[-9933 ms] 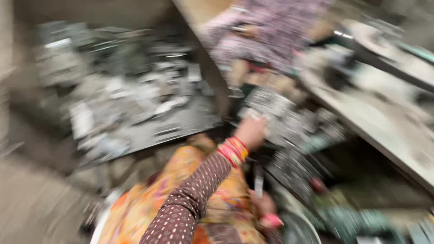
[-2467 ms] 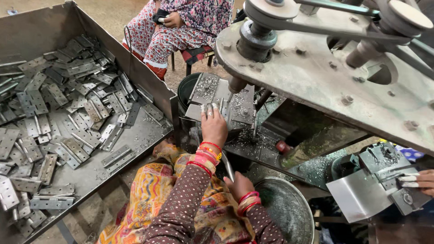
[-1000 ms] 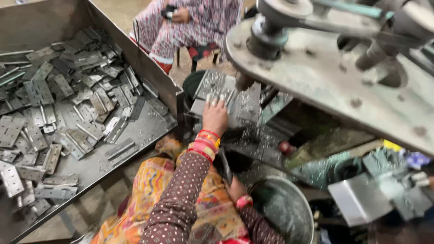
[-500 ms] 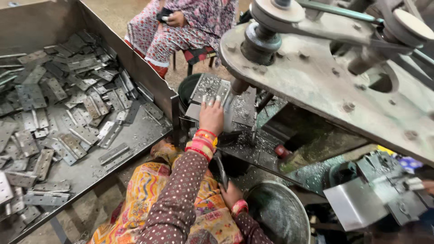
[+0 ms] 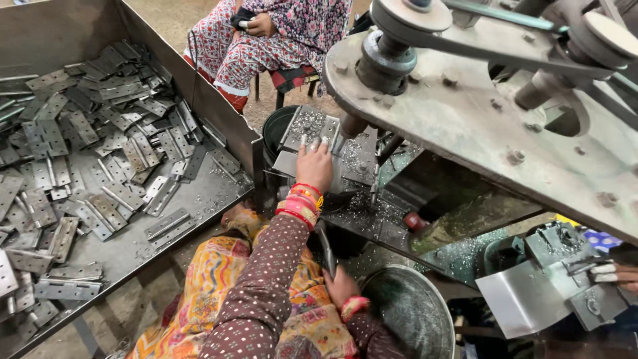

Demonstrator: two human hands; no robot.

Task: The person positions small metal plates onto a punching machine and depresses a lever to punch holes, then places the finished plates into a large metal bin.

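The left hand (image 5: 314, 166) presses flat on a metal plate (image 5: 292, 163), fingers spread. The right hand (image 5: 340, 286) grips a lever (image 5: 325, 247) near a steel bowl (image 5: 415, 312). The left bin (image 5: 219, 113) holds hinges (image 5: 86, 153).

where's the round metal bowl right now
In the head view the round metal bowl sits at the bottom edge, right of centre, just beside the right hand and below the machine's chip-strewn work plate.
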